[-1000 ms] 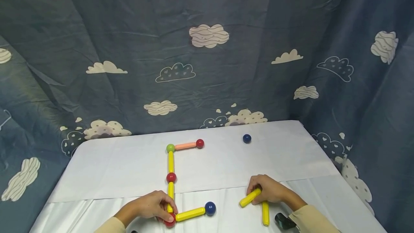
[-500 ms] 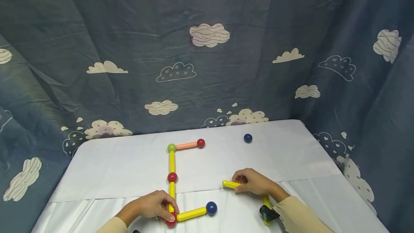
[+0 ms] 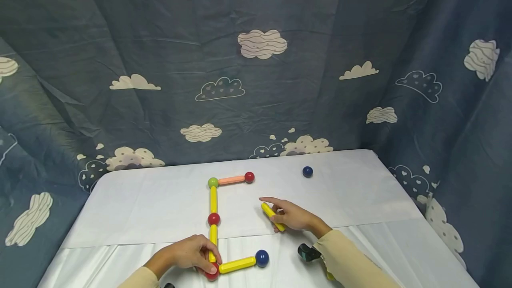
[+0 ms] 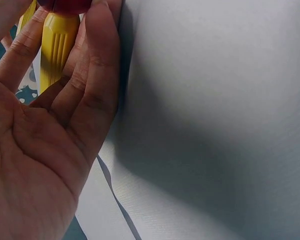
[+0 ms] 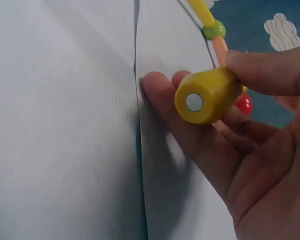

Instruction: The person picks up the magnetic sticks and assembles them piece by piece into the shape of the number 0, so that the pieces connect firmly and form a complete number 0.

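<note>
My left hand (image 3: 190, 252) grips the red ball (image 3: 212, 272) at the near end of a linked chain of magnetic rods and balls. From that ball a yellow rod (image 3: 237, 265) runs right to a blue ball (image 3: 262, 258). Another yellow rod (image 3: 213, 237) leads away to a red ball (image 3: 214, 219), a further yellow rod (image 3: 214, 200) and a green ball (image 3: 213, 182). A salmon rod (image 3: 231, 180) joins green to a far red ball (image 3: 250, 177). My right hand (image 3: 294, 214) pinches a loose yellow rod (image 5: 205, 97), tilted, its round metal end showing in the right wrist view.
A loose blue ball (image 3: 307, 172) sits toward the back of the white table (image 3: 168, 208). Another yellow rod (image 3: 330, 275) is mostly hidden under the right sleeve. A dark cloud-patterned curtain (image 3: 168, 114) stands behind the table.
My right hand has moved left and away from me with the yellow rod, turning it on the way. The left hand stays on the red ball.
</note>
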`<state>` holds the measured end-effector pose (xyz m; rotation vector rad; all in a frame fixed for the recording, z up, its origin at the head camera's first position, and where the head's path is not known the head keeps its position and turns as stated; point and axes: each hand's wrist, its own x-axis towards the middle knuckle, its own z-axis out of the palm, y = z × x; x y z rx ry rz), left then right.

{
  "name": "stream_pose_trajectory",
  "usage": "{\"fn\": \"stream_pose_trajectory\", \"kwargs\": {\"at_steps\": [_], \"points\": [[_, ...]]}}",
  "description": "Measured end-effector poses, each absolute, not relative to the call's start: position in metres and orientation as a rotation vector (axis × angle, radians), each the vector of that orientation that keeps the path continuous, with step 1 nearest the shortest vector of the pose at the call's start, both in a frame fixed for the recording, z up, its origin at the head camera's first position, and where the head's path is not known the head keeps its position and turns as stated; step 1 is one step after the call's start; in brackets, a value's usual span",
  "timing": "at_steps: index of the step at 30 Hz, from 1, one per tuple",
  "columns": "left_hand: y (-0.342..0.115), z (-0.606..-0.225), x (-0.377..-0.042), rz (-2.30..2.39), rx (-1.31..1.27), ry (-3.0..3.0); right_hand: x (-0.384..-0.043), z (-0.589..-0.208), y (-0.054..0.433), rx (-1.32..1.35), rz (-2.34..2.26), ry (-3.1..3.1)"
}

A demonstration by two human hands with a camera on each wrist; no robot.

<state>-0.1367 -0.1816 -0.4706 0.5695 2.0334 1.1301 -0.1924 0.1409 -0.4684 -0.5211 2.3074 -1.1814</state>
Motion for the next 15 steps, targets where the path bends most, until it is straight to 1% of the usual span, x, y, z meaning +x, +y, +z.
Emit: {"fn": "stream_pose_trajectory", "kwargs": {"at_steps": [6,15], "points": [[-0.181,-0.470,-0.138,1.121,0.550,2.031,-0.195,-0.476,0.123,-0.390,-1.266,2.314],[-0.182,-0.471,-0.137,1.106,0.534,2.050,-0.197,-0.484,0.105,-0.313,-1.339,2.338]]}}
